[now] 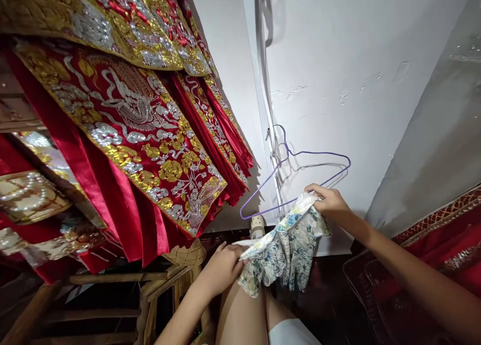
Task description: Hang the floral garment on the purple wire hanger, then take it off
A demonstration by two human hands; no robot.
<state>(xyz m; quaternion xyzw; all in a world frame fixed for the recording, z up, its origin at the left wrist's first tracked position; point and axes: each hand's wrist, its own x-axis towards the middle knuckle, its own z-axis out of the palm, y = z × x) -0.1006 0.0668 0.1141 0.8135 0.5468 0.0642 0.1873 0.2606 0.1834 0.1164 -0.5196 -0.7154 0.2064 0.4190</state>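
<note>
The fingers [314,188] of our right hand [332,203] are pinched together on the right end of a pale band, and those of our left hand [223,267] curl closed over its left end. Between them, in the lower middle of the frame, the floral cloth [295,247] hangs from that band, its top edge slanting up to the right, its lower edge loose and uneven. Its left part hangs in front of our bare leg [238,320]. Just above, a purple hanger [319,153] hangs tilted near the white strip at centre; its lower bar passes behind the band, and we cannot tell whether cloth and hanger touch. Open room lies above and right of the hanger, where only the white wall [338,49] shows, up to the slanting edge of a grey surface [443,114] at the right. On the left we have less space: the fringed edge of a red embroidered robe [150,129] comes down near the hanger's left corner. A pale cylinder [257,223] stands below that corner. Wooden furniture [146,305] fills the lower left, and red fabric [460,244] borders our right forearm in the lower right.
</note>
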